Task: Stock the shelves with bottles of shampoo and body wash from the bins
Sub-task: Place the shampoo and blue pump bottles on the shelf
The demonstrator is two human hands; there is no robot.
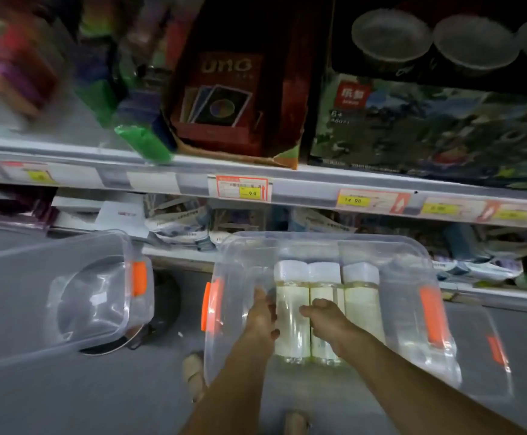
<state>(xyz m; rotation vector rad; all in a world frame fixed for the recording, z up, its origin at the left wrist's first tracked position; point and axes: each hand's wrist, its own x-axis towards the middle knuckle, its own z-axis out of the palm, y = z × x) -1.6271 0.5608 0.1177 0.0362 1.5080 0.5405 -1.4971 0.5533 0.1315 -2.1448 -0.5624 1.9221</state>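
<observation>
A clear plastic bin (412, 255) with orange latches stands on the floor below the shelves. Three pale bottles with white caps lie side by side in it. My left hand (263, 312) curls around the left bottle (290, 337) from its left side. My right hand (326, 318) rests on the middle bottle (323, 274), fingers bent over it. The right bottle (362, 299) lies untouched. Whether either hand has a firm hold is unclear.
A second clear bin (52, 293) with no bottles in it sits to the left over a dark round object. Shelves (287, 180) above carry a card-game box (224, 98), a toy box (428, 130) and price tags. My feet show on the grey floor.
</observation>
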